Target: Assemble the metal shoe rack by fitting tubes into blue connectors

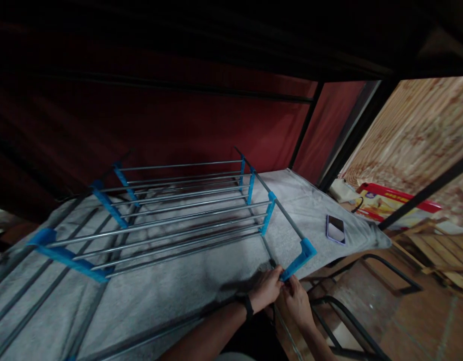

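Rack [179, 220]: laid out on grey sheet [201, 281], mostly left of and beyond the grip, with near right corner directly at the fingers. Grip: both hands together, clamped on lower end of near blue bracket [298, 261]. Left hand [266, 289]: pinched on that end from the left, black band [249, 307] at wrist. Right hand [298, 302]: closed on the same end, from just right and below; underside of hold hidden, cannot tell exact finger placement.

Bracket: tilted, upper end above and right of the grip, joined to dark tube [291, 224]. Farther along tube, beyond the grip: three more blue brackets, linked by metal rods to the left side. Near rod [156, 332], left of grip: runs toward the hands, end hidden behind left forearm; cannot tell if seated.

Step in hand, as judged: seating or adjusting a joint at the bracket's lower end. Next move, as judged: calls for bracing the bracket with one hand, aligning the joint with the other, then pressing straight, without twisting the tube.

Phone [335, 230]: on sheet, right of and beyond grip, well apart. Chair [351, 319]: dark frame, right of grip, lower down. Red box [399, 203]: farther right and beyond.
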`<state>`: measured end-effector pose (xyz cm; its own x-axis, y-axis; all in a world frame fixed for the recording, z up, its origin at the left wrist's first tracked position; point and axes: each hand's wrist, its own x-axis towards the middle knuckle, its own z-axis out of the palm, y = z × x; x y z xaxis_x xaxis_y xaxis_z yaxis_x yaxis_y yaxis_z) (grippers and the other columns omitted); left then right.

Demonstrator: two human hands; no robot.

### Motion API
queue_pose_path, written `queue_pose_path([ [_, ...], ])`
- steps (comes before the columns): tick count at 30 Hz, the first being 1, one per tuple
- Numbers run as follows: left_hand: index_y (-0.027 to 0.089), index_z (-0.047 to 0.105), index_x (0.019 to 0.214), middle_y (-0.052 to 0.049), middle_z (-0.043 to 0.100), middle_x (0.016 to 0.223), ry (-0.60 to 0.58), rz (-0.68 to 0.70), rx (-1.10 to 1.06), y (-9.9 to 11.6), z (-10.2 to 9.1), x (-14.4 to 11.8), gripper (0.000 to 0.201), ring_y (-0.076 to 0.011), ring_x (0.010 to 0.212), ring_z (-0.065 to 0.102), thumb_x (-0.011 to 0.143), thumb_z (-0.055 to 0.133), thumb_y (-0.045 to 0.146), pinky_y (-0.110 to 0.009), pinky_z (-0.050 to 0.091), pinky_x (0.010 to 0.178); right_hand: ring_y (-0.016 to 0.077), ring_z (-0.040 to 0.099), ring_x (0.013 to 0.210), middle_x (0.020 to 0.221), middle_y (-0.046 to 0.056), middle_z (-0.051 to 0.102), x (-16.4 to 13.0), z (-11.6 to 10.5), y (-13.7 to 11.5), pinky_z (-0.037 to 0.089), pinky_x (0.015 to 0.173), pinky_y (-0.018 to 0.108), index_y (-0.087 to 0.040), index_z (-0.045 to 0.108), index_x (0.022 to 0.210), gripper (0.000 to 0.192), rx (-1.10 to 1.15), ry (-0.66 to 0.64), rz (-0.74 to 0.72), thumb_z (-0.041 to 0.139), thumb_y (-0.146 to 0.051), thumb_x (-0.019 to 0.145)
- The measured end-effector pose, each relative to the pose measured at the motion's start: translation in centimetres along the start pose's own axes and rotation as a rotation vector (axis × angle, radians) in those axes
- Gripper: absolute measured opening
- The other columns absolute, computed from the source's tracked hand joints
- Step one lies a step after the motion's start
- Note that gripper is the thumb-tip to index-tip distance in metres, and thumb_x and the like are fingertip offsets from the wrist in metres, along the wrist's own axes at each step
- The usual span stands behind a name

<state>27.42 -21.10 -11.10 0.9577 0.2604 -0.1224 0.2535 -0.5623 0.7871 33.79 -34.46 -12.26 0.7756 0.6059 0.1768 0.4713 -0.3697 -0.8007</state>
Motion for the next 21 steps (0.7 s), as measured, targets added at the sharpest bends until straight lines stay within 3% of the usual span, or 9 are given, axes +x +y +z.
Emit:
queue_pose_path([
  [6, 0.025, 0.053, 0.127, -0.01, 0.069, 0.114, -0.025, -0.013, 0.109, 1.1, -0.4, -0.5, 0.034, -0.0259, 0.109, 0.064, 0.094, 0.047, 0.022, -0.037, 0.049, 0.095, 0.024, 0.068, 0.082, 0.081, 0.005, 0.071, -0.3, -0.7, -1.2, 0.055, 0.076, 0.033, -0.024, 0.07, 0.095, 0.029, 0.021, 0.027, 0.042, 0.047, -0.033, 0.08],
  [9, 0.022, 0.055, 0.124, -0.013, 0.067, 0.116, -0.029, 0.056, 0.198, 1.9, -1.1, -0.8, 0.033, -0.0272, 0.105, 0.065, 0.093, 0.044, 0.017, -0.039, 0.051, 0.091, 0.0251, 0.069, 0.082, 0.084, 0.006, 0.072, -0.1, -0.6, -0.7, 0.056, 0.074, 0.033, -0.025, 0.069, 0.092, 0.027, 0.03, 0.023, 0.072, 0.051, -0.038, 0.078],
  [12, 0.019, 0.055, 0.128, -0.016, 0.064, 0.122, 0.036, 0.141, 0.309, 2.1, -2.4, -2.1, 0.035, -0.0315, 0.113, 0.061, 0.093, 0.053, 0.026, -0.045, 0.048, 0.099, 0.0272, 0.07, 0.083, 0.087, 0.008, 0.074, 0.2, -0.3, 0.5, 0.057, 0.075, 0.036, -0.025, 0.068, 0.09, 0.028, 0.055, 0.015, 0.07, 0.056, -0.045, 0.075],
  [16, 0.023, 0.051, 0.139, -0.012, 0.061, 0.135, 0.188, 0.157, 0.316, 0.8, -4.9, -6.9, 0.048, -0.0307, 0.125, 0.056, 0.094, 0.061, 0.034, -0.047, 0.044, 0.11, 0.0293, 0.071, 0.089, 0.095, 0.01, 0.075, 0.7, -0.4, 2.8, 0.057, 0.08, 0.039, -0.021, 0.064, 0.102, 0.042, 0.066, 0.012, 0.08, 0.056, -0.051, 0.073],
  [19, 0.03, 0.052, 0.142, -0.006, 0.06, 0.141, 0.377, 0.1, 0.26, -1.4, -6.7, -12.8, 0.044, -0.0223, 0.132, 0.054, 0.098, 0.056, 0.028, -0.037, 0.044, 0.115, 0.0333, 0.07, 0.099, 0.099, 0.012, 0.074, 1.4, -1.2, 3.6, 0.057, 0.083, 0.042, -0.021, 0.064, 0.104, 0.047, 0.051, 0.064, 0.073, 0.059, -0.053, 0.069],
  [21, 0.034, 0.057, 0.138, -0.002, 0.065, 0.136, 0.548, 0.02, 0.263, -3.5, -7.7, -17.6, 0.04, -0.0194, 0.127, 0.059, 0.099, 0.051, 0.024, -0.034, 0.05, 0.111, 0.0355, 0.066, 0.111, 0.11, 0.013, 0.072, 2.0, -1.9, 2.9, 0.056, 0.088, 0.042, -0.022, 0.065, 0.111, 0.051, 0.064, 0.108, 0.032, 0.061, -0.052, 0.07],
])
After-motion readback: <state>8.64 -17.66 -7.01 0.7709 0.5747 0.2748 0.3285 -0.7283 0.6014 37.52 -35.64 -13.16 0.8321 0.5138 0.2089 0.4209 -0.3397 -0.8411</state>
